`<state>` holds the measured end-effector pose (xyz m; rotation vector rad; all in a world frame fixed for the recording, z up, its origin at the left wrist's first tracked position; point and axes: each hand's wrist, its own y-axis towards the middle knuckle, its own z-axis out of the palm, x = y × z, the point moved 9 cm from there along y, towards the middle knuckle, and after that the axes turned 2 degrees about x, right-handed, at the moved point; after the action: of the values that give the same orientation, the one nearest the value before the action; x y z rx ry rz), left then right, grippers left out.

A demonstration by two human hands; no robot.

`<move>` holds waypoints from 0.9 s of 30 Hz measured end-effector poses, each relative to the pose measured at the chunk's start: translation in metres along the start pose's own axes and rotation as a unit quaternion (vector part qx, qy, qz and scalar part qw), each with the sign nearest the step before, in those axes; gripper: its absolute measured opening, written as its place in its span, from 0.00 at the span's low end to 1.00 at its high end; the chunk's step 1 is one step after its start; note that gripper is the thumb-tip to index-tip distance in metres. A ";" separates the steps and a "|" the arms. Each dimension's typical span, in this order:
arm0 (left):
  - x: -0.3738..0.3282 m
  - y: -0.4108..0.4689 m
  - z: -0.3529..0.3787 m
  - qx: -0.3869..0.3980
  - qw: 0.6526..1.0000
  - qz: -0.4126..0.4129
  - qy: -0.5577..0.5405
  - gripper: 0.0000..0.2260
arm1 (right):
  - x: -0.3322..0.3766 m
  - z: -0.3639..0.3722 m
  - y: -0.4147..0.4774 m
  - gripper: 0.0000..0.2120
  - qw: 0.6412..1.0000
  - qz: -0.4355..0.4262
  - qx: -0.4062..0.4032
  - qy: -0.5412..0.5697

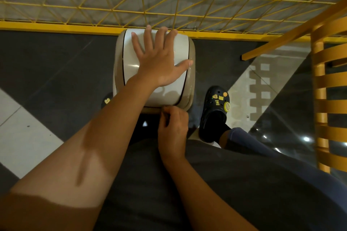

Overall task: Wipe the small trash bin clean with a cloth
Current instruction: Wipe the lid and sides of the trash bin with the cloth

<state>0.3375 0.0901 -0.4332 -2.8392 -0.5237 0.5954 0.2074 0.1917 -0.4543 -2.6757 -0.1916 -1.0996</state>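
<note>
My left hand (159,62) lies flat and open, fingers spread, on the white swing lid (150,88) of the small trash bin (191,80). My right hand (173,129) is curled at the bin's near rim, fingertips pinched together against the edge — whether they grip the rim or something small I cannot tell. The bin stands on the dark floor (56,73) between my feet, its far side against the yellow rail (56,29) below the wire grid. I see no cloth anywhere, in either hand or on the floor. So I judge the wiping has not begun — I am only steadying the bin; fetching a cloth and wiping lid and sides all remain.
</note>
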 end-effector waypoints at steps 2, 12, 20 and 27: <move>0.000 0.000 -0.001 0.000 1.000 0.001 0.004 0.34 | 0.010 0.009 0.001 0.03 0.999 -0.031 0.029 -0.011; 0.007 -0.003 -0.007 0.010 1.000 -0.012 0.019 0.32 | -0.011 -0.019 0.023 0.04 0.999 -0.031 0.015 -0.024; 0.024 -0.008 -0.019 -0.007 0.998 -0.056 0.035 0.35 | -0.031 -0.061 0.089 0.04 0.999 -0.033 -0.010 -0.022; 0.011 -0.013 -0.021 -0.055 0.998 0.018 0.035 0.40 | -0.042 -0.069 0.111 0.13 0.999 -0.032 0.015 -0.034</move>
<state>0.3521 0.1037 -0.4148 -2.9666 -0.5110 0.4861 0.1551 0.0648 -0.4559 -2.6996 -0.3051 -1.0150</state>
